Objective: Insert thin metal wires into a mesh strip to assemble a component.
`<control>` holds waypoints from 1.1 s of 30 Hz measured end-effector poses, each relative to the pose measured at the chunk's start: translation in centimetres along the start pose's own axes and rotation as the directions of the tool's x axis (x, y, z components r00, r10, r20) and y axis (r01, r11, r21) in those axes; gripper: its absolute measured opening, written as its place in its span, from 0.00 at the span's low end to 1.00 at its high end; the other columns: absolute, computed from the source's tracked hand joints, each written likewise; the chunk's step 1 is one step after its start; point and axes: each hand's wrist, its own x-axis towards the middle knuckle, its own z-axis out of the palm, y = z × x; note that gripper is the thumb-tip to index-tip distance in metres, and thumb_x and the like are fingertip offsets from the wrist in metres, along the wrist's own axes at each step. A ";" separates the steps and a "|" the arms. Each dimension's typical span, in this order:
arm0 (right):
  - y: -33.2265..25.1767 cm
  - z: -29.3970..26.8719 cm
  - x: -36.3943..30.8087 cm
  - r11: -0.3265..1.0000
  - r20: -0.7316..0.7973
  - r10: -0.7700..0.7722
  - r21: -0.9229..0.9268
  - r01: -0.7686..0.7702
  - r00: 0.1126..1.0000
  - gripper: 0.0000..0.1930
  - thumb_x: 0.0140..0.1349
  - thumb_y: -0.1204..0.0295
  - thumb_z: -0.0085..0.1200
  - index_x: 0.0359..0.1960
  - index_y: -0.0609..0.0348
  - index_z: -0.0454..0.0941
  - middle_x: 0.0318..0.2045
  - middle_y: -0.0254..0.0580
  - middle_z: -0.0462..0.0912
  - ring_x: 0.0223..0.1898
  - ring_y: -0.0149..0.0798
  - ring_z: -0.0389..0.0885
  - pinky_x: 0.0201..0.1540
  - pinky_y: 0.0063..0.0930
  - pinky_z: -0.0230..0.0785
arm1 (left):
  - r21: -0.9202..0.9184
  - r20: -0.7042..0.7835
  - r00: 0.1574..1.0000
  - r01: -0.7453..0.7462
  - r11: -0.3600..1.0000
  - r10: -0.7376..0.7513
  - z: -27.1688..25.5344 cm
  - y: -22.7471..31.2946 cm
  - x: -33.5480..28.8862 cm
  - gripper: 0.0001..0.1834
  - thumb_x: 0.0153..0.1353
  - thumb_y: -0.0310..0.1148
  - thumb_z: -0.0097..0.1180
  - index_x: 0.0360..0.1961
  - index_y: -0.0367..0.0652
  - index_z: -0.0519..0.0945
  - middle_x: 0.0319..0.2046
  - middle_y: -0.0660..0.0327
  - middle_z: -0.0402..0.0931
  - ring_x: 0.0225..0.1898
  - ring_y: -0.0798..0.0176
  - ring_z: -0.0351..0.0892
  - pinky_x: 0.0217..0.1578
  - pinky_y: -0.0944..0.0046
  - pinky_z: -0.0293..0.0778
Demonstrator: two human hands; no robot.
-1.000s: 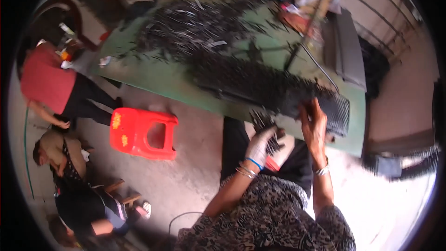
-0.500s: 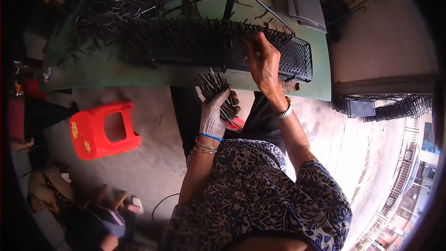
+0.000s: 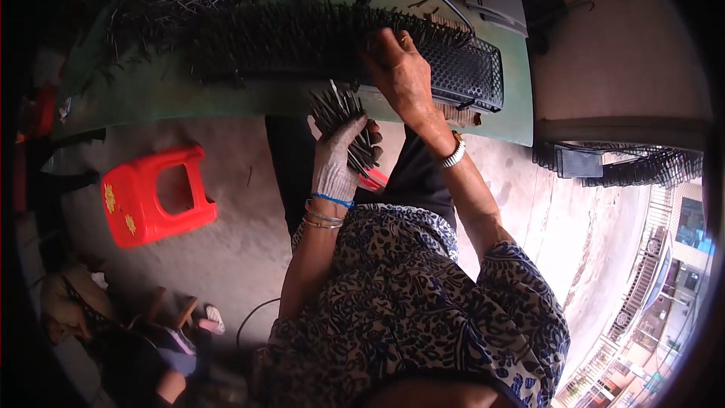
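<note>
black pins (image 3: 341,117) in left hand (image 3: 337,157)

Bristling black pins (image 3: 302,34) crowd the tabletop (image 3: 181,94) from ten to one o'clock. Bare floor (image 3: 242,204) lies open toward eight, past the red stool (image 3: 155,196).

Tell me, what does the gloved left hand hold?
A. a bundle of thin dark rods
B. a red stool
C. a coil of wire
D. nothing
A: the left hand closes around a bundle of thin dark rods, their ends fanning out above the glove.
</note>
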 end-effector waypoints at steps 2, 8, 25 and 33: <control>0.8 -1.2 -0.5 0.992 0.007 -0.068 0.103 0.067 0.998 0.09 0.60 0.68 0.60 0.38 0.57 0.78 0.30 0.46 0.82 0.29 0.43 0.81 0.34 0.33 0.73 | -0.039 -0.016 0.999 -0.029 0.999 0.029 0.1 0.4 -0.1 0.08 0.61 0.28 0.59 0.40 0.37 0.79 0.27 0.57 0.80 0.26 0.63 0.80 0.23 0.65 0.77; 0.4 -3.7 -2.8 0.876 0.552 -0.104 0.444 -0.186 0.827 0.06 0.63 0.73 0.57 0.37 0.64 0.79 0.25 0.38 0.80 0.29 0.26 0.77 0.32 0.25 0.70 | 0.059 -0.010 1.000 -0.016 0.998 0.017 -0.2 0.0 0.0 0.09 0.62 0.30 0.57 0.42 0.39 0.79 0.30 0.58 0.81 0.30 0.62 0.81 0.26 0.65 0.78; 0.0 0.0 0.0 0.888 -0.094 0.001 0.459 0.042 0.996 0.05 0.64 0.81 0.52 0.40 0.63 0.77 0.29 0.39 0.83 0.30 0.26 0.82 0.33 0.20 0.72 | -0.044 -0.068 0.996 -0.052 0.998 0.049 -0.5 -0.1 0.3 0.11 0.61 0.32 0.61 0.43 0.39 0.78 0.29 0.57 0.81 0.28 0.62 0.81 0.27 0.63 0.80; 0.6 0.7 -0.6 0.918 -0.026 -0.084 0.386 0.087 0.996 0.06 0.58 0.82 0.56 0.37 0.61 0.80 0.31 0.42 0.83 0.35 0.35 0.82 0.37 0.26 0.74 | -0.052 -0.022 0.999 -0.049 0.997 0.048 -0.3 -0.3 0.3 0.11 0.61 0.31 0.61 0.42 0.36 0.78 0.27 0.57 0.81 0.23 0.65 0.79 0.21 0.68 0.76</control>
